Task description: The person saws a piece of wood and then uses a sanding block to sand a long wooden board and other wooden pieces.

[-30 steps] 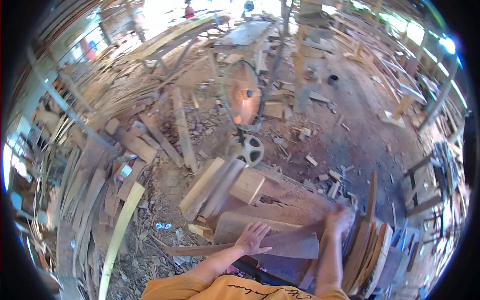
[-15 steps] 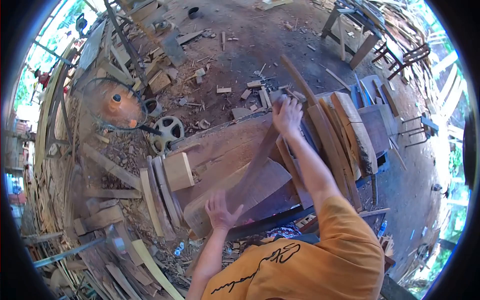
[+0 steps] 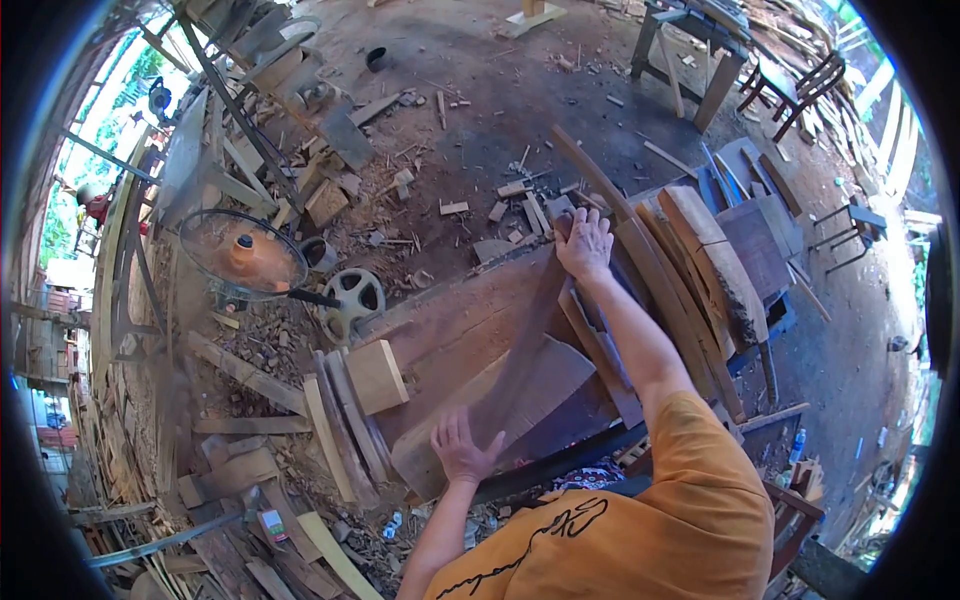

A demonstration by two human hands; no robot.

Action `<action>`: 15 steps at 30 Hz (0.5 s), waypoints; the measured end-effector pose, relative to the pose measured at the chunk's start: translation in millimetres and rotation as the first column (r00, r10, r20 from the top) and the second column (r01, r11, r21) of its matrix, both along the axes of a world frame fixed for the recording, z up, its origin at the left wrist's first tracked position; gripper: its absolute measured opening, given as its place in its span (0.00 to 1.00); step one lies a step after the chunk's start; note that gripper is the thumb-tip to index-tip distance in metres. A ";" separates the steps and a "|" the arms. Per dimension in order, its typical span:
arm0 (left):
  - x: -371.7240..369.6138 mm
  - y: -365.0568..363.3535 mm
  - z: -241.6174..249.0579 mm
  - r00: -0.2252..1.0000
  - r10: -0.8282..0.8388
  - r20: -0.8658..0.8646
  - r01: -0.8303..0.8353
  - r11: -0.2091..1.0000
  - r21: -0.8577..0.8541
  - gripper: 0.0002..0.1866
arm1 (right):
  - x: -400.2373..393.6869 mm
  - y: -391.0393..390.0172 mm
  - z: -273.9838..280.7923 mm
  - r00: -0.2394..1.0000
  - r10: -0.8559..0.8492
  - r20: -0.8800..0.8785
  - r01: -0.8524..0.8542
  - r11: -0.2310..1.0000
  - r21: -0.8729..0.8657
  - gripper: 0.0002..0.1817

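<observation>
A light wooden board (image 3: 540, 385) with a slanted end lies on the workbench (image 3: 455, 290). Across it runs a long, dark, curved wooden strip (image 3: 530, 340), somewhat blurred. My right hand (image 3: 583, 243) grips the far end of this strip, its fingers over the top. Near the board's left part, my left hand (image 3: 465, 448) rests with fingers apart and thumb spread, by the near end of the strip. Whether its palm presses on the board or on the strip's end is hard to see.
Thick curved planks (image 3: 700, 260) are stacked at the bench's right end. Left of the board stand a pale wood block (image 3: 377, 377) and upright curved slats (image 3: 340, 420). Beyond are a fan (image 3: 243, 255), a spoked wheel (image 3: 353, 303), scattered offcuts and a chair (image 3: 795, 90).
The whole view has shifted, so the scene sits lower and further right. Both hands keep nearly the same places on the wood; the right fingers look straighter than before.
</observation>
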State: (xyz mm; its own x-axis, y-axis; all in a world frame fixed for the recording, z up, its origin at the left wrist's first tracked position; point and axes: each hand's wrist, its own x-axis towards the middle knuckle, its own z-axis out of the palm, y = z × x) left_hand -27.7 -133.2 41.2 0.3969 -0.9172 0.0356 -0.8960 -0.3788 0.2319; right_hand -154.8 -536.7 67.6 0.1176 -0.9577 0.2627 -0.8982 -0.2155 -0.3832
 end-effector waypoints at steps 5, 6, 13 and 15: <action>1.3 4.6 -3.0 1.000 -0.006 -0.015 0.006 1.000 0.004 0.48 | 19.9 181.8 2.5 0.916 0.401 -0.004 -0.394 0.901 0.183 0.23; 1.8 2.6 -4.2 1.000 -0.008 -0.015 0.008 1.000 0.016 0.48 | 23.5 229.3 -7.6 0.844 0.530 -0.083 -0.500 0.833 0.237 0.21; -1.2 -0.2 1.7 1.000 0.011 -0.008 -0.011 0.998 0.069 0.47 | -2.9 52.3 -8.9 0.966 0.252 0.061 -0.242 0.961 -0.133 0.22; -0.3 -1.4 1.0 1.000 0.007 -0.008 -0.007 0.999 0.034 0.47 | -7.3 -7.1 6.3 0.994 0.103 -0.034 -0.102 0.995 0.011 0.20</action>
